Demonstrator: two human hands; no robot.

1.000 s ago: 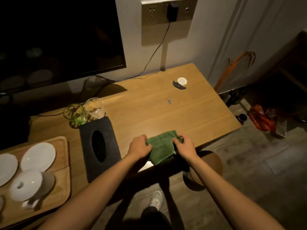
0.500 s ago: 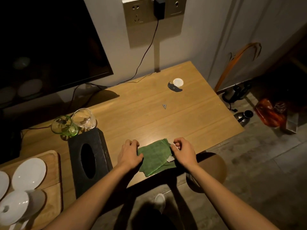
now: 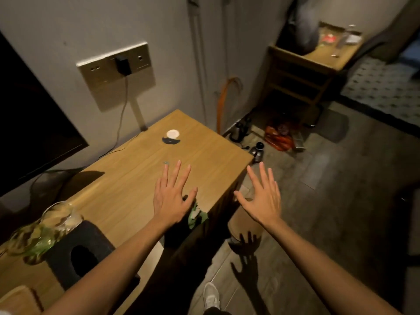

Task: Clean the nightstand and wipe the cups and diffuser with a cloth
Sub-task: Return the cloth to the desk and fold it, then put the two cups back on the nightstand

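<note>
Right now both hands are spread flat with straight fingers and hold nothing. The left hand [image 3: 173, 196] hovers palm down over the near right part of the wooden worktop [image 3: 127, 178]; whether it touches the wood cannot be told. The right hand [image 3: 261, 198] is raised beyond the worktop's right edge, over the floor, where its shadow falls.

The green cloth [image 3: 196, 215] lies bunched at the worktop's front edge, just beside the heel of the left hand and partly hidden by it, with neither hand gripping it. Two glass cups [image 3: 45, 230], one clear and one green-tinted, stand close together at the far left, blurred, just behind a black tissue box [image 3: 79, 253]. A corner of a wooden tray [image 3: 18, 301] shows at the bottom left.

Farther back on the worktop sit a small white round object [image 3: 173, 133] with a dark piece [image 3: 171, 140] right in front of it, and a tiny grey scrap [image 3: 166, 163] near the left fingertips. A charger [image 3: 122, 64] is plugged into the wall socket panel, its cable running down to the worktop. A second wooden stand [image 3: 318, 60] with clutter stands across the room.
</note>
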